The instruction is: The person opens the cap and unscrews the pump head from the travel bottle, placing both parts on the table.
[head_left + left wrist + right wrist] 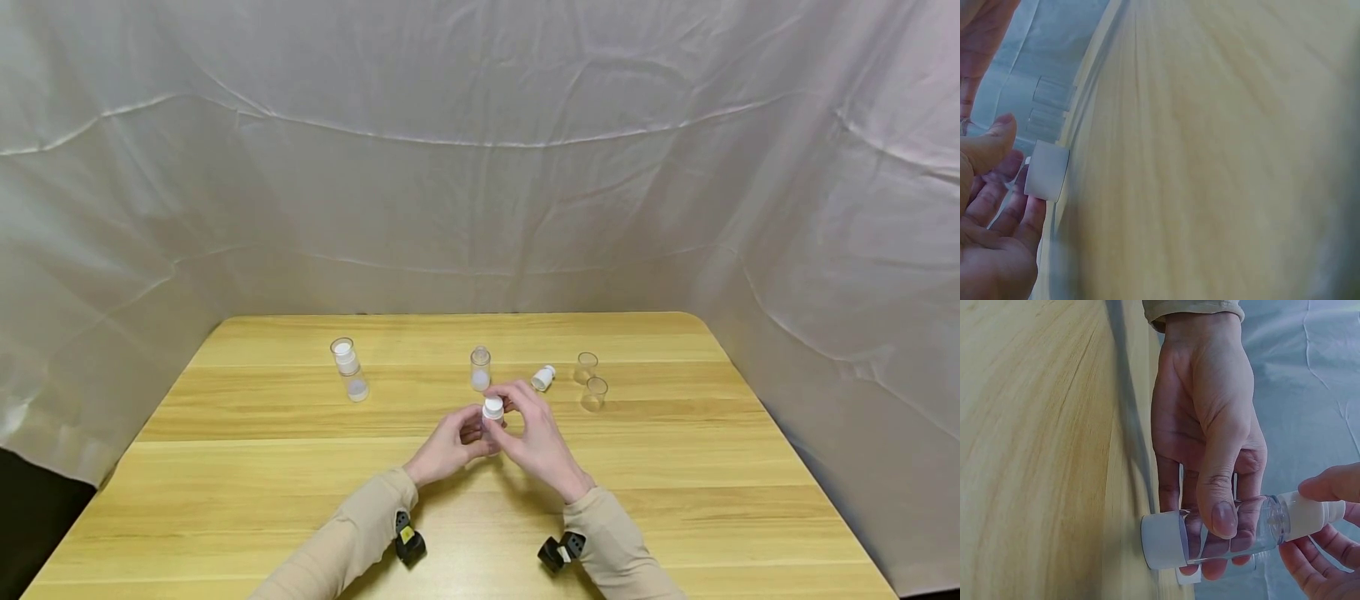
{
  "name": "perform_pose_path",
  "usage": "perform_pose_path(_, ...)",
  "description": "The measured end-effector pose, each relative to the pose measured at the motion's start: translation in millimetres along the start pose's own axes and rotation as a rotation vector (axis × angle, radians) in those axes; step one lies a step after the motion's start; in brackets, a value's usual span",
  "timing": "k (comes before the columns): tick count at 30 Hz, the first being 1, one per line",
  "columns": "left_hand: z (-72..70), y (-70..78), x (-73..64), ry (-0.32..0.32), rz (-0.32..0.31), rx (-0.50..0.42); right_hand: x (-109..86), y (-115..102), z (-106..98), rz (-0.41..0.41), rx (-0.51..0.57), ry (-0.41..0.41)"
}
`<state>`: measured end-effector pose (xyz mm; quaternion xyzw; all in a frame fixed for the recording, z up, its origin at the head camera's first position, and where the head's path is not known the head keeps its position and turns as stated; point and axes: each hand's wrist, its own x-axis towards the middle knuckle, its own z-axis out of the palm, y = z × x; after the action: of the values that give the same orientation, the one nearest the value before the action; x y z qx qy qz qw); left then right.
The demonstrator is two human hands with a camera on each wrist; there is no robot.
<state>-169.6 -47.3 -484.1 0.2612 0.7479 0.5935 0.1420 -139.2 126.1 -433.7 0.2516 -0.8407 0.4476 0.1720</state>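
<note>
A small clear bottle (1265,536) with a white base (1163,540) stands upright above the table between both hands. My left hand (446,447) grips its clear body, with the thumb on one side and fingers on the other, as the right wrist view shows. My right hand (536,433) pinches the white pump top (492,406) seated at the bottle's neck. In the left wrist view the white base (1047,172) shows beside the left fingers; the upper bottle is hidden there.
Behind the hands stands a clear bottle (480,371) without a pump. A white pump top (543,377) lies to its right, then two clear caps (587,367) (594,394). At the left is a capped bottle (350,369). Grey cloth (480,208) surrounds the wooden table (262,500).
</note>
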Motion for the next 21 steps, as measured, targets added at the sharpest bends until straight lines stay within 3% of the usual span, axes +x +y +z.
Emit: perform_pose_path(21,-0.6,1.1,-0.6,-0.007,-0.001,0.016,1.5,2.8,2.2,-0.037,-0.003,0.042)
